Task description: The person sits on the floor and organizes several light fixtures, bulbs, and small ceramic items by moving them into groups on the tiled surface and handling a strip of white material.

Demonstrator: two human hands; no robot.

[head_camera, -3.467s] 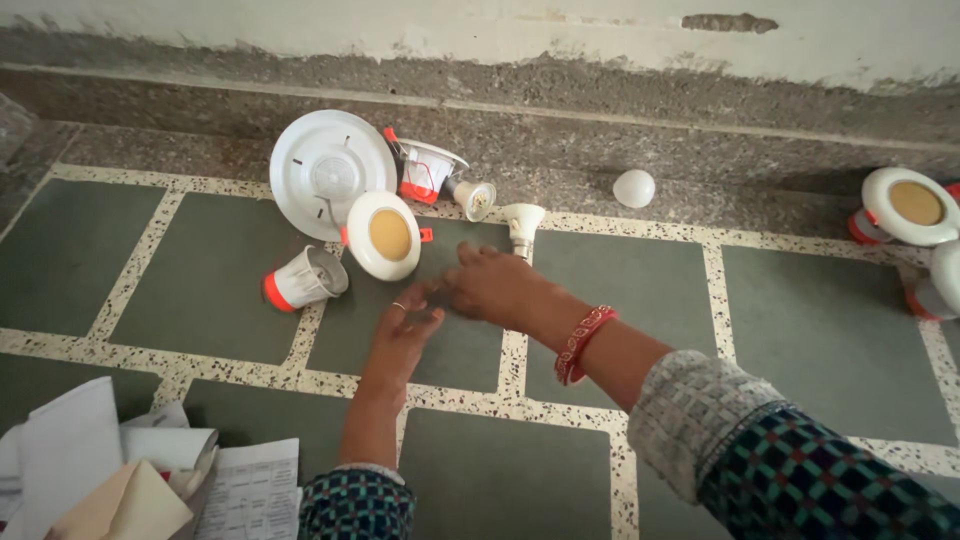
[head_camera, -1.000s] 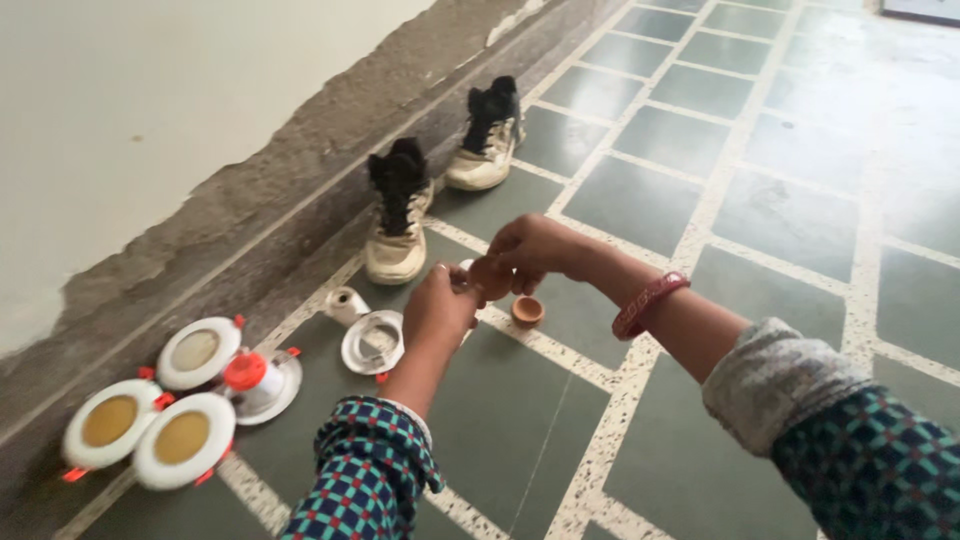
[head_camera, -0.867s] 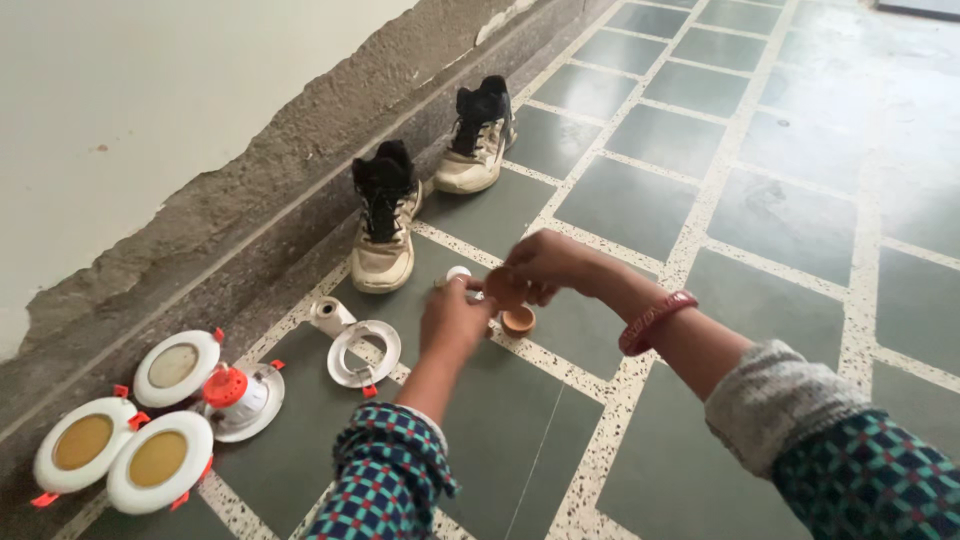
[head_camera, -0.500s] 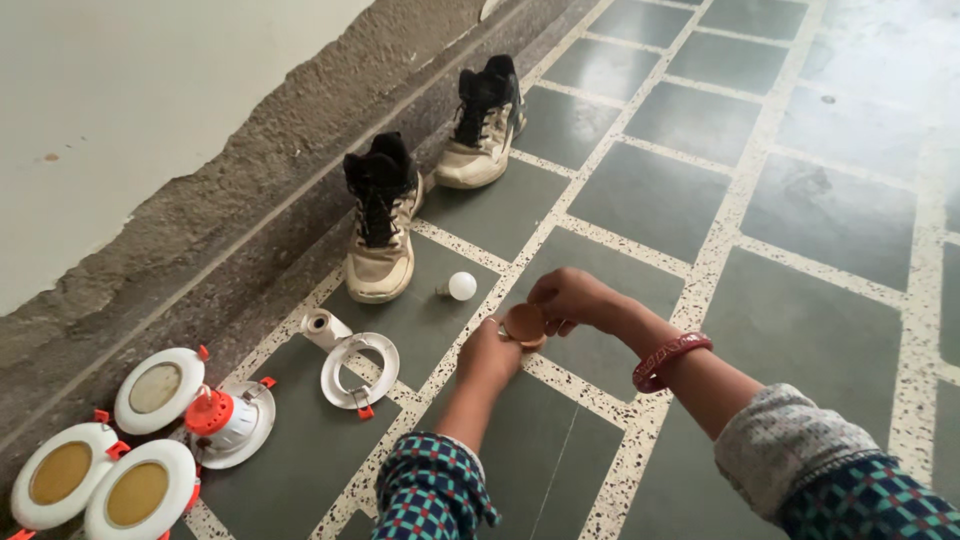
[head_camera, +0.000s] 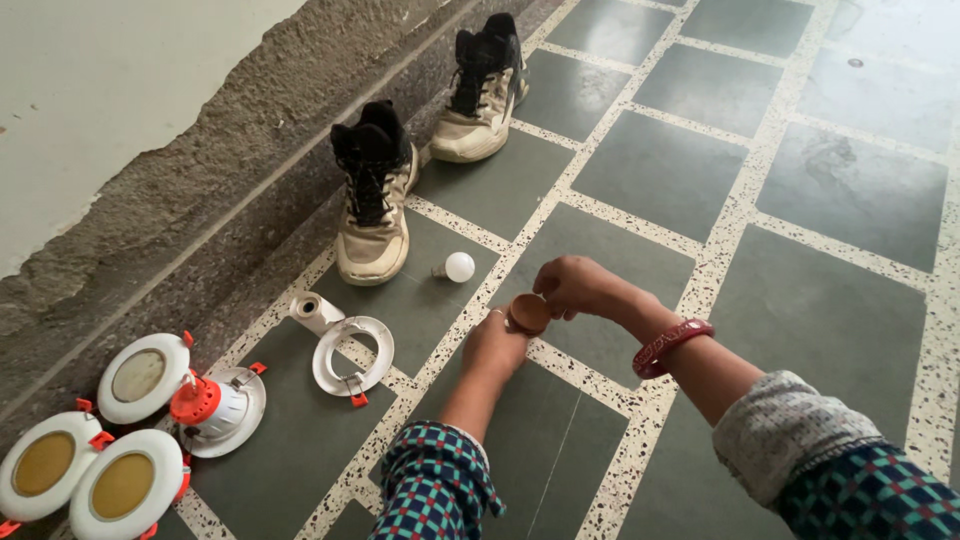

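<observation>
two hands, head view: both meet at centre frame over a pale floor joint, low to the tiled floor [head_camera: 820, 330].
right hand [head_camera: 572, 287]: fingers curled down onto the rim of a small brown clay cup [head_camera: 528, 313], pinching it from above.
left hand [head_camera: 494, 345]: fingertips pressed against the near side of the same cup; whether they grip it or merely steady it, cannot tell.
cup position: centre of frame, between the two hands, just to the right of the white bulb [head_camera: 458, 266]; whether it rests on the floor or is lifted clear, cannot tell.
cup pointing: round mouth faces toward the camera and a little to lower left, so it is tipped rather than upright.
cup long axis: short and squat; axis runs through the mouth, leaning toward lower left of frame.
risk 1: judged brittle clay over hard tile; a slip from the thin rim pinch could chip or crack it.
risk 2: tipped mouth would spill any contents; none visible inside.
risk 3: the bulb lies loose nearby; a sweeping wrist could set it rolling toward the near shoe [head_camera: 372, 205].
surroundings: far shoe [head_camera: 484, 88] at upper centre by the wall base; white ring fitting [head_camera: 352, 353] left of centre; round lamp discs [head_camera: 122, 484] and an orange-capped lamp body [head_camera: 208, 402] at lower left.
wrist: red bangle [head_camera: 670, 345] on the right arm.
</observation>
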